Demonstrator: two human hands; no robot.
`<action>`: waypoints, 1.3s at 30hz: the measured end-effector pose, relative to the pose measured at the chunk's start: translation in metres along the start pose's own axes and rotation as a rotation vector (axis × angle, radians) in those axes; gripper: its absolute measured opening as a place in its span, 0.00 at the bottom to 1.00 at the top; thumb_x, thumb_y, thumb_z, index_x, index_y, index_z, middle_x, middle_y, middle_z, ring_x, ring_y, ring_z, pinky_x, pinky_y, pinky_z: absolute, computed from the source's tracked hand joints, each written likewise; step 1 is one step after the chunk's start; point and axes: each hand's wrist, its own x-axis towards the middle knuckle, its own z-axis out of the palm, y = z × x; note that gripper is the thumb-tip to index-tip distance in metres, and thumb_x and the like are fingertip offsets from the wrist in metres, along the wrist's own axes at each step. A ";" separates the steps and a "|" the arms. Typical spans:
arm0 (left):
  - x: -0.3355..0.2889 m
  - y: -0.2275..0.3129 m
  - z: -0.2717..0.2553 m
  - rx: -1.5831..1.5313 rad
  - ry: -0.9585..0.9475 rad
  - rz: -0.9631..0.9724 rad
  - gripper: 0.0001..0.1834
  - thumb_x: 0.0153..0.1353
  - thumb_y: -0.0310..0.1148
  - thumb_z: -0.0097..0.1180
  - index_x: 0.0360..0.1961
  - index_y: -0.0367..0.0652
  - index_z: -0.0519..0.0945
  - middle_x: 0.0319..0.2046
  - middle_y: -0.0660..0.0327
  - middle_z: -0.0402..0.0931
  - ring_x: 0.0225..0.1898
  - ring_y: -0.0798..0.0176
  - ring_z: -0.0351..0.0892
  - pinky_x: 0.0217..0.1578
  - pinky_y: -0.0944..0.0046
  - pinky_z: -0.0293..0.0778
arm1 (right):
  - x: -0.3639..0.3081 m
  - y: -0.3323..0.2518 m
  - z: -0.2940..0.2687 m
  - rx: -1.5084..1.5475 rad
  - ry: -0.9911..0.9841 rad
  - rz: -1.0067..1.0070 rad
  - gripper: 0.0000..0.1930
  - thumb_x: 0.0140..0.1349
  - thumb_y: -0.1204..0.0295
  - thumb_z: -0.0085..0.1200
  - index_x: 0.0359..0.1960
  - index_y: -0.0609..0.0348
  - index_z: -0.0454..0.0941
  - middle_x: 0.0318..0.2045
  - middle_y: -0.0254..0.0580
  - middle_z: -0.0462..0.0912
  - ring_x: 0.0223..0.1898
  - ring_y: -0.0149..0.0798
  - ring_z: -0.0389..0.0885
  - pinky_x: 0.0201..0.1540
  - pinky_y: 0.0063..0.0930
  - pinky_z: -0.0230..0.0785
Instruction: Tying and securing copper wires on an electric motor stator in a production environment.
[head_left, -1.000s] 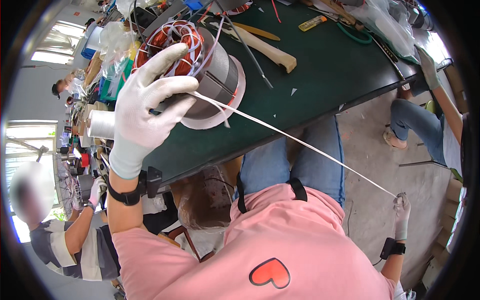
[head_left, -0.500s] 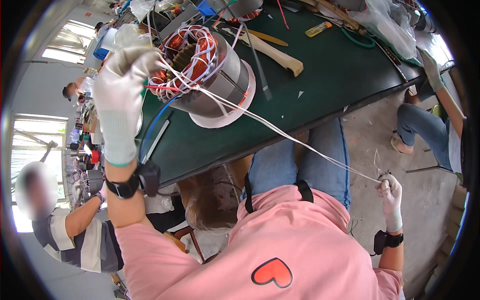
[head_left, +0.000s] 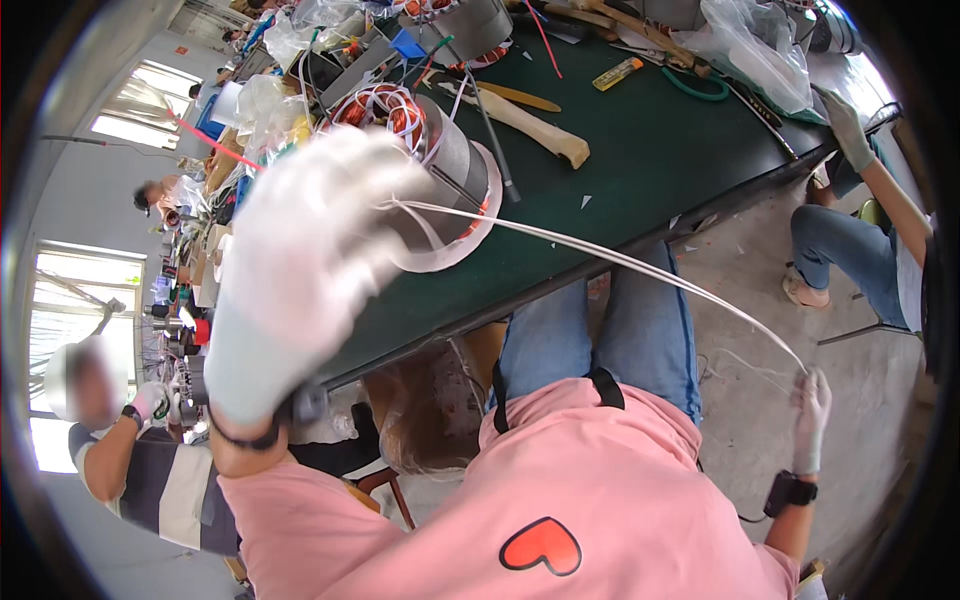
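A motor stator (head_left: 455,150) with a grey metal shell and copper coils laced in white stands on the table. My left hand (head_left: 310,250), in a white glove, is in front of its near left side and hides part of the coils. Motion smears those fingers, so their grip cannot be made out. From the stator, a doubled white cord (head_left: 620,255) stretches across to the right, beyond the table edge. My gloved right hand (head_left: 813,420) is closed on its far end, out at arm's length over the floor, with thin loose strands beside it.
Beyond the stator lie a pale bone-shaped tool (head_left: 540,128), a yellow cutter (head_left: 617,73) and green-handled scissors (head_left: 697,85). Another stator (head_left: 465,35) stands farther back. A co-worker's gloved hand (head_left: 847,130) rests at the table's right end; another person (head_left: 150,470) works at left.
My left hand has come from the coils' left side toward me and to the right, now blurred. My right hand has moved right and slightly down with the cord, which bows more.
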 end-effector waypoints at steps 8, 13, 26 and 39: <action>0.004 -0.061 0.034 -0.446 -0.011 -0.573 0.15 0.64 0.37 0.60 0.35 0.32 0.82 0.27 0.54 0.80 0.32 0.61 0.79 0.39 0.61 0.72 | -0.026 -0.048 0.053 -0.110 -0.179 -0.016 0.15 0.73 0.61 0.51 0.39 0.62 0.75 0.26 0.29 0.75 0.25 0.21 0.68 0.28 0.17 0.60; -0.006 -0.081 0.019 -0.014 0.419 -0.484 0.11 0.67 0.34 0.58 0.36 0.33 0.80 0.29 0.63 0.78 0.32 0.70 0.76 0.35 0.68 0.71 | -0.021 -0.062 0.109 -0.074 -0.373 0.020 0.15 0.72 0.61 0.51 0.35 0.63 0.75 0.26 0.32 0.77 0.25 0.21 0.69 0.28 0.18 0.62; 0.029 -0.112 0.023 0.039 -0.030 -0.191 0.17 0.71 0.38 0.51 0.39 0.33 0.83 0.34 0.55 0.83 0.38 0.60 0.81 0.46 0.65 0.74 | -0.013 -0.042 0.115 0.082 -0.394 -0.015 0.19 0.72 0.55 0.53 0.33 0.61 0.74 0.25 0.32 0.77 0.23 0.22 0.69 0.26 0.18 0.62; 0.005 -0.043 -0.023 -0.552 0.469 -0.129 0.14 0.72 0.31 0.47 0.48 0.33 0.81 0.39 0.59 0.79 0.45 0.69 0.76 0.46 0.67 0.73 | -0.019 -0.038 0.085 0.136 -0.231 -0.007 0.17 0.75 0.57 0.49 0.35 0.58 0.75 0.24 0.28 0.73 0.22 0.21 0.65 0.26 0.19 0.58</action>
